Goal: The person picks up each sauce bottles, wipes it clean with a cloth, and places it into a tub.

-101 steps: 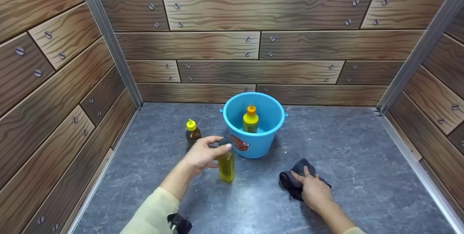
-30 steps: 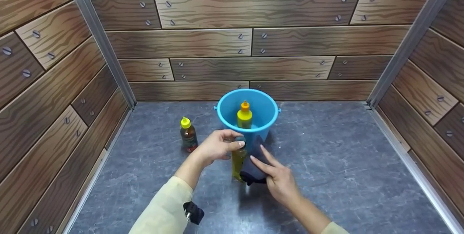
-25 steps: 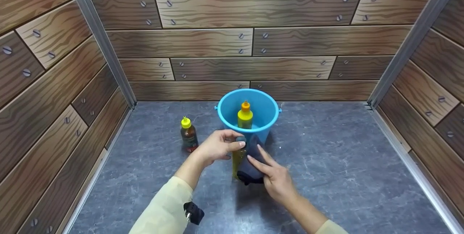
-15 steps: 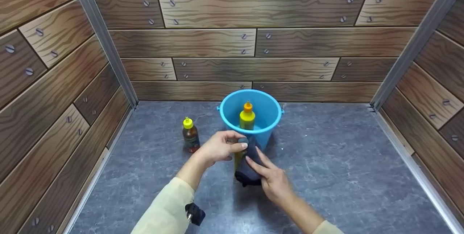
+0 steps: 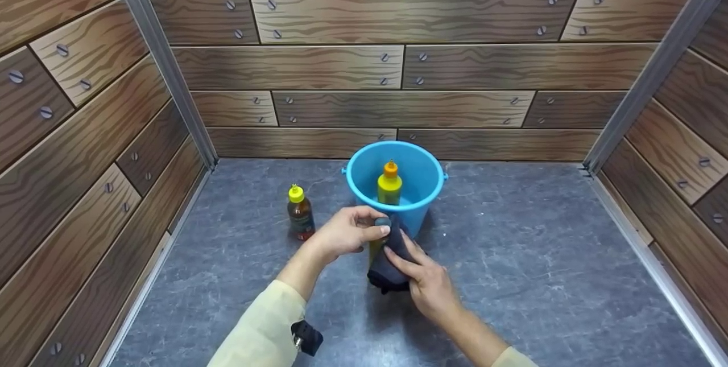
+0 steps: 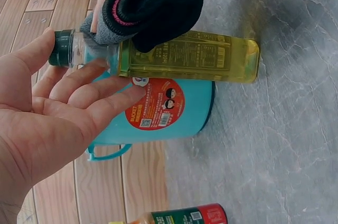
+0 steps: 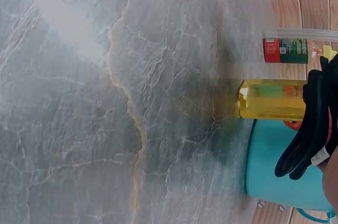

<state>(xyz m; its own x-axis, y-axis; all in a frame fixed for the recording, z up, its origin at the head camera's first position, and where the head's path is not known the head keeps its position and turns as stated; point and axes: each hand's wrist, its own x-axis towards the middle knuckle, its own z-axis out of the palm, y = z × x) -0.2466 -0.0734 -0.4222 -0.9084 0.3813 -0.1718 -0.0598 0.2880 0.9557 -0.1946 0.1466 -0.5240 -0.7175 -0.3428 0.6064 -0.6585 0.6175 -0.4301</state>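
My left hand (image 5: 344, 233) pinches the dark green cap of a clear bottle of yellow oil (image 6: 185, 57) between thumb and fingers. The bottle stands upright in front of the blue bucket (image 5: 352, 185). A folded dark grey cloth (image 5: 392, 267), black with pink edging in the left wrist view, lies against the bottle's right side and hides much of it in the head view. My right hand (image 5: 432, 287) holds this cloth, with two fingers extended along it. Only a sliver of that hand shows in the right wrist view.
Inside the bucket stands a squeeze bottle (image 5: 389, 189) with a yellow top and orange nozzle. To the left of the bucket is a brown bottle (image 5: 301, 219) with a yellow cap. Wood-patterned walls (image 5: 335, 65) enclose the grey marbled surface (image 5: 540, 276).
The right hand has brought the cloth from the surface at right onto the bottle, then shifted it slightly left. The left hand and bottle have moved a little right.
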